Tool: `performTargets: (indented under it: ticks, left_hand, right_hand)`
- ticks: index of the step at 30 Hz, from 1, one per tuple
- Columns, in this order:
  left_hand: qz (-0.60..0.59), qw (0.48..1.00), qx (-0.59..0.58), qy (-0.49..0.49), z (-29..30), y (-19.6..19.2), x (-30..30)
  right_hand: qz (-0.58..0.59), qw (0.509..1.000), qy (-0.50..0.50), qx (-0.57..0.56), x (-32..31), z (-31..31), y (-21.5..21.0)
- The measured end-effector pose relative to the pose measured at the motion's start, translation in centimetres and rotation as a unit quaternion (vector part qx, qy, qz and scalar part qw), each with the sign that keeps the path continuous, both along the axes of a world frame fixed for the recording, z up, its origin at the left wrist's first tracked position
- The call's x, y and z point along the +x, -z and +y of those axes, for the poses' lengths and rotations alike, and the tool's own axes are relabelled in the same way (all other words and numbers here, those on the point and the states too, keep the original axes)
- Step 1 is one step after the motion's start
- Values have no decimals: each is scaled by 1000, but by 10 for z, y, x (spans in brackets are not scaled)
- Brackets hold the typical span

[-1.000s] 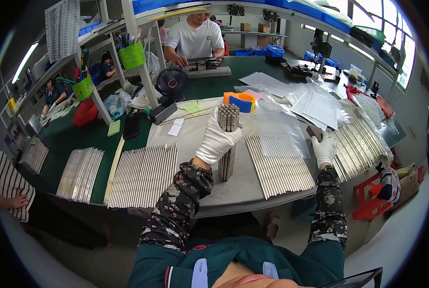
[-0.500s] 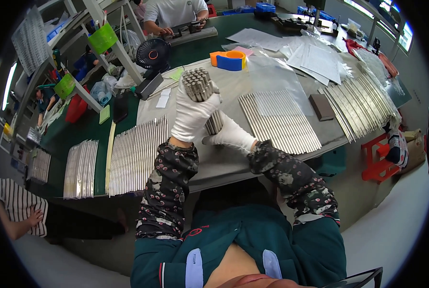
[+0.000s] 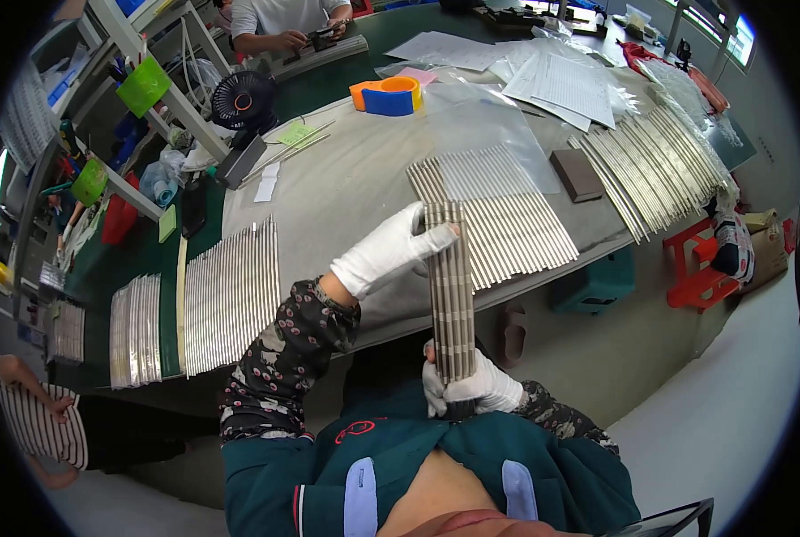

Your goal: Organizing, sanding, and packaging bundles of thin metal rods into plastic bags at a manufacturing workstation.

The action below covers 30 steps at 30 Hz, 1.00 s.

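Observation:
A thick bundle of thin metal rods (image 3: 452, 300) spans the gap between my two gloved hands, lengthwise toward my chest. My left hand (image 3: 395, 251), in a white glove, grips the bundle's far end, its thumb across the rods. Close to my body, my right hand (image 3: 476, 385) wraps around the near end. Just beyond the bundle lies a row of metal rods (image 3: 521, 233) on the grey table cover, partly under a clear plastic sheet (image 3: 485, 134). Another row of rods (image 3: 231, 300) lies left of my left forearm.
At the right are more rods (image 3: 655, 174) and a dark brown block (image 3: 576, 174). Farther back sit an orange and blue tape ring (image 3: 387, 96), papers (image 3: 561, 88) and a black fan (image 3: 243, 100). A person (image 3: 283, 27) works across the table. A red stool (image 3: 700, 264) stands at the right.
The rod bundle has gone from upright above the table to lying lengthwise toward me. My right hand has drawn back to my chest, and my left hand has shifted right and nearer.

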<state>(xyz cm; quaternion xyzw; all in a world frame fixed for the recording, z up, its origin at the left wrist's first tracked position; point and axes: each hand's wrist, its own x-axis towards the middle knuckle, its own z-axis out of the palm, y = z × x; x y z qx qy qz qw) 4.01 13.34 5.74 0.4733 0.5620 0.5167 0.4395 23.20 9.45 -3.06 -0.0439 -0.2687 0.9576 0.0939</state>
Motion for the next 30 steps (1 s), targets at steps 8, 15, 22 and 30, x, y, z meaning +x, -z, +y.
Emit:
performTargets:
  ticks: [8, 15, 22, 30]
  left_hand:
    - [676, 715, -7, 180, 105, 8, 16]
    - [752, 638, 67, 151, 136, 37, 32]
    - [726, 656, 202, 45, 92, 18, 15]
    - [627, 766, 141, 31, -1, -5, -11]
  right_hand:
    - [35, 996, 78, 8, 44, 5, 23]
    - [27, 997, 70, -6, 48, 9, 24]
    - [25, 998, 51, -11, 44, 13, 25]
    - [-13, 999, 28, 25, 32, 10, 10]
